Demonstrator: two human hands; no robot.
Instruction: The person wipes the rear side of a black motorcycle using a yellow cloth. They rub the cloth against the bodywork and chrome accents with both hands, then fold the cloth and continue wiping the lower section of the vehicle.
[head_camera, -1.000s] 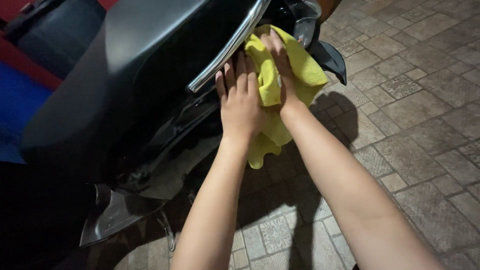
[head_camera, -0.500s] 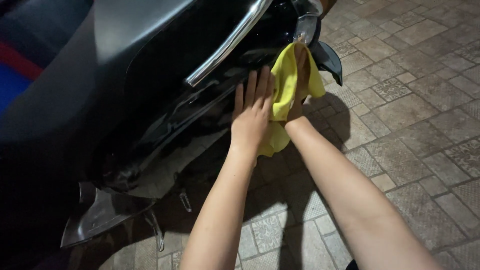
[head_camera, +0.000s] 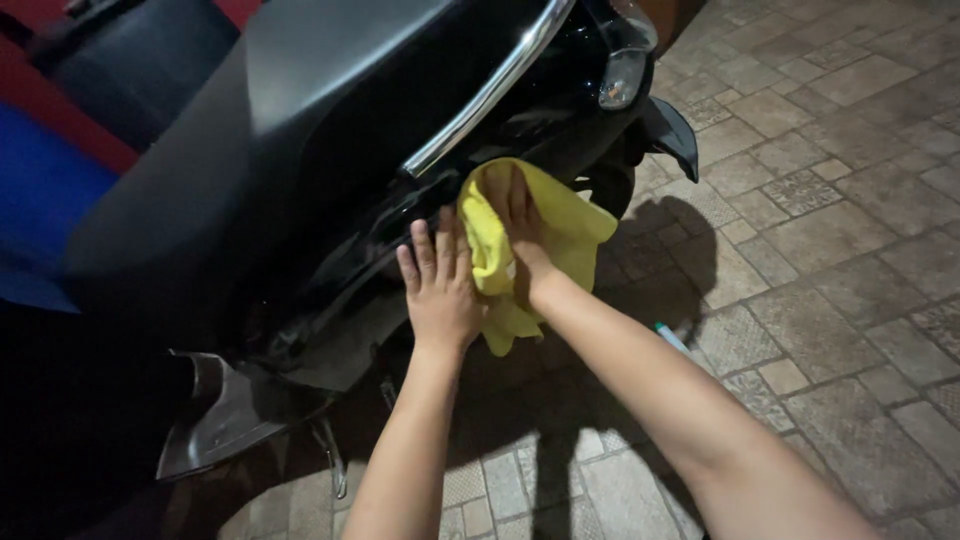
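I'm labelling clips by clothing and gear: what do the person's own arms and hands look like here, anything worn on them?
Both forearms are bare as far as the frame shows: no sleeves in view. The left hand and right hand wear no gloves, and no rings, watch or bracelet show on the visible fingers and wrists. No markings are visible.

Dim scene, harsh frontal light, hard shadows.

Arms: both bare to the frame's edge, no sleeves in view
Hands (head_camera: 440, 290): ungloved, no rings (wrists bare too)
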